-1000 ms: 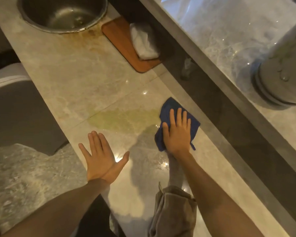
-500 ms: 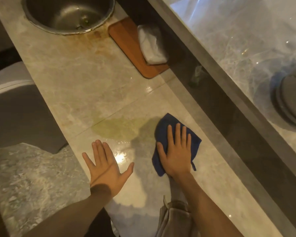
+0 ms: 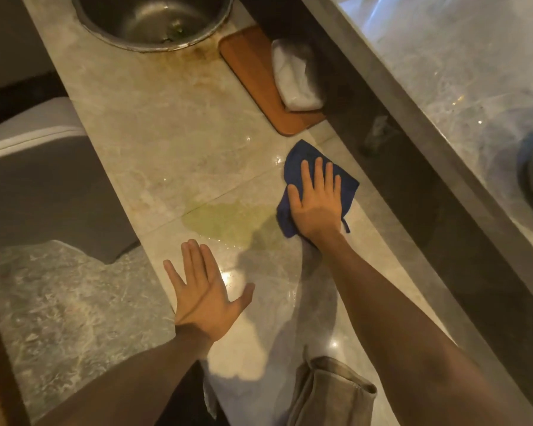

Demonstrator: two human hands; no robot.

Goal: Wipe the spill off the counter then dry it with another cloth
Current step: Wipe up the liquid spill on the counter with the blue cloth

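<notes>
A person looks down at a pale marble counter point(image 3: 154, 142) with both bare arms reaching forward. The landmark is a yellowish-green spill point(image 3: 228, 222), a shallow puddle near the middle of the counter.

The right hand point(image 3: 317, 204) lies flat, fingers spread, pressing a dark blue cloth point(image 3: 299, 161) onto the counter just right of the spill; the cloth's near edge touches or almost touches the puddle. The left hand point(image 3: 206, 293) is open and empty, palm down on the counter just on the near side of the spill, apparently bracing.

Over the last second the blue cloth and the right hand have slid slightly to and fro beside the spill without crossing it, and the puddle looks the same size as before. The left hand has barely shifted. This suggests the wiping is only starting, with nearly all the liquid still to be picked up.

A tan cloth point(image 3: 330, 392), probably the drying one, lies bunched on the counter well nearer the person than the spill. Beyond the spill sits a round metal sink point(image 3: 148, 23), and beyond and to the right a wooden board point(image 3: 253, 75) carries a white folded bundle point(image 3: 296, 78).
</notes>
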